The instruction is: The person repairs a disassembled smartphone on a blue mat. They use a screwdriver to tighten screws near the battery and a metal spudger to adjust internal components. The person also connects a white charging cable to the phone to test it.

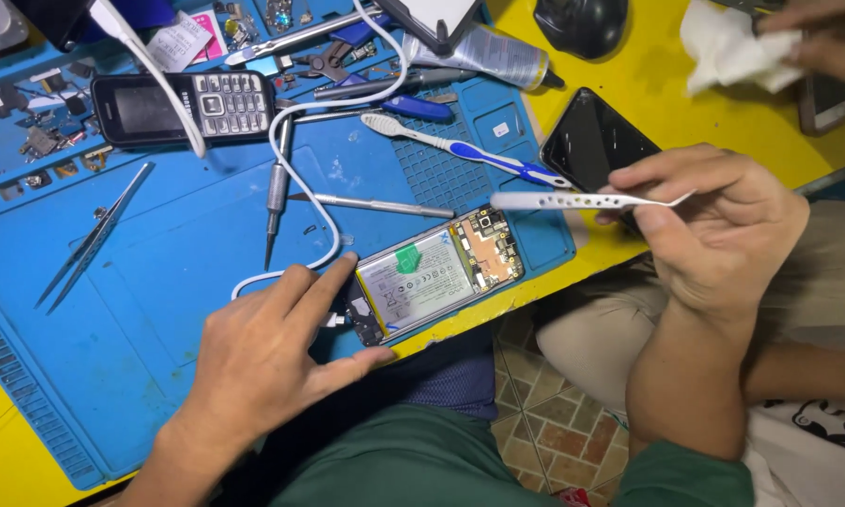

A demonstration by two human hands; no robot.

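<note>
Opened smartphone (438,273) lies back-off on the blue repair mat (178,282), near the mat's front edge, battery and circuit board exposed. Left hand (272,361) rests flat on the mat just left of the phone, fingers spread and gripping nothing, index fingertip touching the phone's upper left corner. White cable (295,178) loops down the mat and ends at the phone's left end, beside that hand. Right hand (718,230) is right of the phone, off the mat, pinching a flat white perforated pry tool (582,200) between thumb and fingers; tool points left, held in the air above the phone's right end. Behind the phone on the mat: screwdriver (277,192), a metal rod tool (375,204), a blue-white toothbrush (460,150). Far left of it, tweezers (93,235); further back, a black keypad phone (183,108). A dark glass phone (596,141) sits on the yellow tabletop (648,75) right of the mat. Another person's hand (821,42) holds a white cloth (732,52) at the far right back.
</note>
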